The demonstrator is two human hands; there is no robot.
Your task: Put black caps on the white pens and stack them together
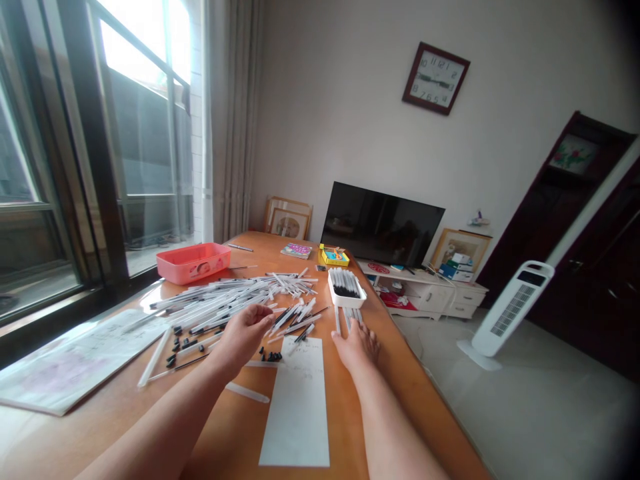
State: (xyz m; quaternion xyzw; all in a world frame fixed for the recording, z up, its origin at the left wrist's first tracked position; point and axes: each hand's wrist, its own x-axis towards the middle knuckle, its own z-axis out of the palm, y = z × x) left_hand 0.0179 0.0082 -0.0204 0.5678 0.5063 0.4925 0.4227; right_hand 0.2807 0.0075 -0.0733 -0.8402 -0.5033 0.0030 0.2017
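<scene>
My left hand [246,335] is over the near side of a loose pile of clear pens and pen barrels [225,297], thumb and fingertips pinched together. What it holds, if anything, is too small to make out. Small black pen caps [271,356] lie just below it, with more black caps [176,341] to the left. My right hand [359,345] is down at the table's right side, fingers curled over several pens [346,319] lying side by side. Beyond those pens stands a white box [349,300] filled with clear pens with black ends.
A written paper strip [295,427] lies between my forearms. At left are a large printed sheet [75,363] and a red plastic bin [195,263]. A yellow box [334,255] and a booklet [297,251] sit at the far end. The table's right edge [420,373] runs beside my right arm.
</scene>
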